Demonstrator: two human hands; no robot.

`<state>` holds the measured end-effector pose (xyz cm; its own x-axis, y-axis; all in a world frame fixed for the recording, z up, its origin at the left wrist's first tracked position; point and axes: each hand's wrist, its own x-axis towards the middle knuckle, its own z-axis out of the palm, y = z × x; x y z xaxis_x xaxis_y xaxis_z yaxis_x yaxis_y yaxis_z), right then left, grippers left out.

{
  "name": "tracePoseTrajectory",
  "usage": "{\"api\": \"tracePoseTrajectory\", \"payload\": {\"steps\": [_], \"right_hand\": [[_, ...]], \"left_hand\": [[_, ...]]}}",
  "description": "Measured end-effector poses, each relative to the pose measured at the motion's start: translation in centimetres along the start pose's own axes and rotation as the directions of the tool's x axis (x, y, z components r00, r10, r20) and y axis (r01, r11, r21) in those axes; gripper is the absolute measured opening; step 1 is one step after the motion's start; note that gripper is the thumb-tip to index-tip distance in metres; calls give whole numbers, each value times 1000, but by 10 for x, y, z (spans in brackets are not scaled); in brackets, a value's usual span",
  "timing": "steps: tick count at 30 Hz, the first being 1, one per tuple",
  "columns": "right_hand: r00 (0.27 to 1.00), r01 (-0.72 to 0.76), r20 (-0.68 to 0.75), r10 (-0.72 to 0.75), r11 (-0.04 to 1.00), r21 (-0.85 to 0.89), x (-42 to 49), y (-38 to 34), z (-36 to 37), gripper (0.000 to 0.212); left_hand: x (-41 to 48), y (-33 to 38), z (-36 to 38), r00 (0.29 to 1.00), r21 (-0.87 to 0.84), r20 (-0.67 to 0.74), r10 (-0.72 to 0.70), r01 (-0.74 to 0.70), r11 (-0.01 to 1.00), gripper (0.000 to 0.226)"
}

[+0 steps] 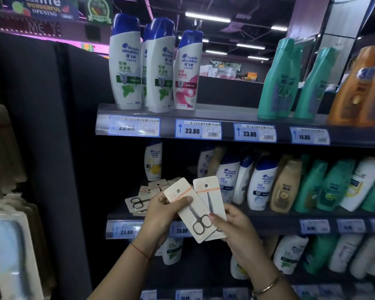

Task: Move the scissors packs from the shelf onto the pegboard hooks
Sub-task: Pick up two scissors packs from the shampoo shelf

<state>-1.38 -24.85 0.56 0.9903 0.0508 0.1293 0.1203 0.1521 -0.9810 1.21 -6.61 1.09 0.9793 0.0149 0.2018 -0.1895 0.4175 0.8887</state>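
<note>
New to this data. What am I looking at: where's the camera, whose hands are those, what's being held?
There is no machine here: a person works with bare hands. The single picture comes from a wide-angle camera worn on the person's head, looking forward and down, so straight lines bend near the edges. The left hand and right hand together grip two scissors packs, white cards fanned one over the other. More packs lie in a loose pile on the middle shelf, beside shampoo bottles. The pegboard hooks are not clearly in view; only blurred hanging goods show at far left.
</note>
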Motion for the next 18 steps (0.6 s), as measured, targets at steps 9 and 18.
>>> {"api": "tracePoseTrajectory", "payload": {"steps": [9,18], "right_hand": [[998,52,-47,-45,987,154,-19,3,14,24],[998,-37,58,26,980,196,-36,23,52,22]], "left_hand": [[-49,-13,12,998,163,34,54,-59,985,25],[-98,13,-46,991,342,-87,100,-65,937,20]]}}
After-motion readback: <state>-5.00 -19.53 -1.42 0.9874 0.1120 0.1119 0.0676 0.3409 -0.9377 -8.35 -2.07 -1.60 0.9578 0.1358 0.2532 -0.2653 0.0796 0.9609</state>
